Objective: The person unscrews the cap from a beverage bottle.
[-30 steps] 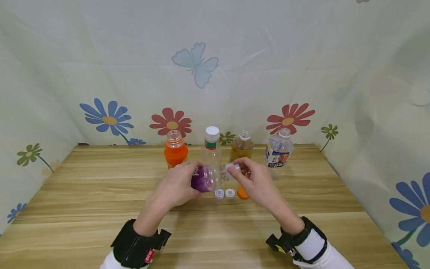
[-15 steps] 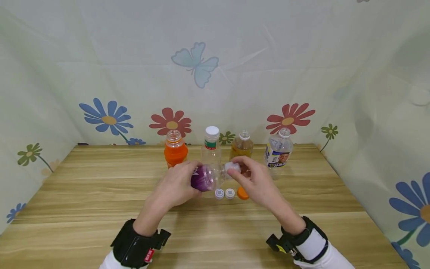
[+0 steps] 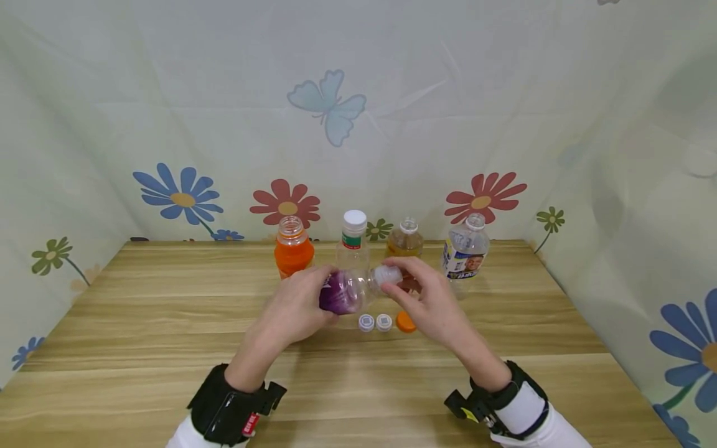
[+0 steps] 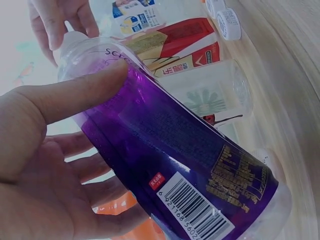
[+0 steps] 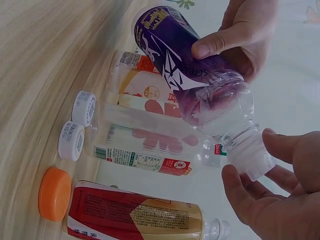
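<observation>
In the head view my left hand (image 3: 294, 305) grips a clear plastic bottle with a purple label (image 3: 342, 292), held tilted toward the right above the table. The left wrist view shows the thumb across its label (image 4: 165, 145) and the fingers curled beneath. At the bottle's neck, my right hand (image 3: 428, 302) pinches a translucent white cap (image 5: 250, 155) between thumb and fingers. The cap sits over the mouth. Below the held bottle lie two white caps (image 3: 366, 322) and an orange cap (image 3: 406, 322) in a row.
Behind the hands stand an open orange bottle (image 3: 294, 252), a clear bottle with a white cap (image 3: 354, 219), an open bottle with a gold and red label (image 5: 165, 215), and an open clear bottle with a blue-white label (image 3: 465, 252). A flowered cloth (image 3: 392, 74) hangs behind the table.
The purple-labelled bottle and its cap have risen slightly in the head view, with both hands still on them. The standing bottles and the loose caps stay in place.
</observation>
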Demonstrator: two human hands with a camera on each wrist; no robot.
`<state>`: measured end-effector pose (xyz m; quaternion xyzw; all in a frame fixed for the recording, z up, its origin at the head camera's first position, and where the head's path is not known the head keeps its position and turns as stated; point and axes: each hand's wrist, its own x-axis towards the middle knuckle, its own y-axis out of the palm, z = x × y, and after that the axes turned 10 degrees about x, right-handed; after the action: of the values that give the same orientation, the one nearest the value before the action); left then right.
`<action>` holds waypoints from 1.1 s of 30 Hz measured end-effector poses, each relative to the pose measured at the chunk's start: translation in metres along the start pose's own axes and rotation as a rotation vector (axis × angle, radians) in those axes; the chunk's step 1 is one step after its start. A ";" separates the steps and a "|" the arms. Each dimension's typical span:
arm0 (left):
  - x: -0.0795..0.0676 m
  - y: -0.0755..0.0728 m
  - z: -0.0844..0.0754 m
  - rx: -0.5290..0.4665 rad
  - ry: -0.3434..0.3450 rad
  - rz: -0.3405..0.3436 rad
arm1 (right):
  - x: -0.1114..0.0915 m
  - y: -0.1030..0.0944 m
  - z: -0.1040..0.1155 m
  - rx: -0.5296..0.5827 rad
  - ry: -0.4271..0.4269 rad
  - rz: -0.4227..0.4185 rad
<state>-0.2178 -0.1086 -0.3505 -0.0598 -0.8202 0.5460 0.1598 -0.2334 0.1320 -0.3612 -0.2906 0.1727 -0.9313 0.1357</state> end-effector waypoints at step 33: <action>-0.001 0.004 -0.001 0.008 0.032 0.073 | -0.001 0.000 0.004 -0.019 0.038 -0.041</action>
<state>-0.2165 -0.1064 -0.3540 -0.0979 -0.8125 0.5540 0.1530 -0.2306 0.1316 -0.3582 -0.2774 0.1780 -0.9376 0.1106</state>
